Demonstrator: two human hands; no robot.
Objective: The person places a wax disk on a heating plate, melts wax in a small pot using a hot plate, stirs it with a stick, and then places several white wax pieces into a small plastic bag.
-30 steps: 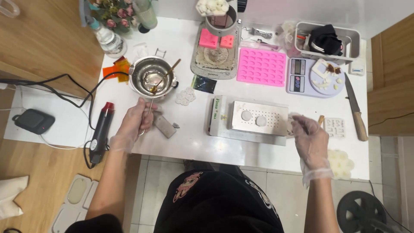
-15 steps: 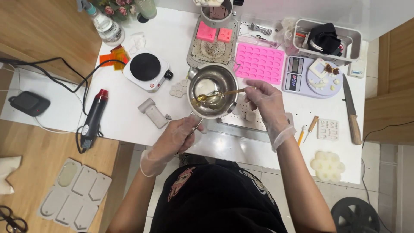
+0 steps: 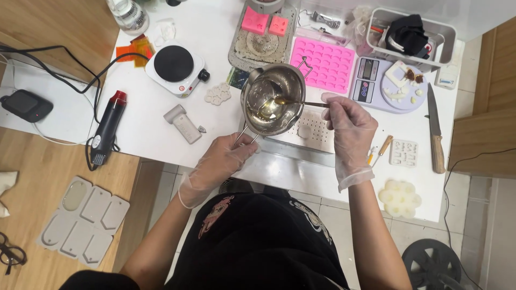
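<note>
The pot (image 3: 273, 99) hides most of the white mould (image 3: 314, 129); the bottle (image 3: 129, 13) is cut off.

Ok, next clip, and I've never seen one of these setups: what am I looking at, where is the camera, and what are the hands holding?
There is no machine here. The single picture comes from a camera worn on a person's head, looking down at their own two gloved hands over a white table.

The left hand grips the wire handle of a small metal pot, held above a white mould. The right hand holds a spoon dipped into the clear yellowish liquid in the pot.

Around them lie a small hot plate, a heat gun, a pink silicone mould, a kitchen scale, a knife and a grey basket of odds and ends.
</note>
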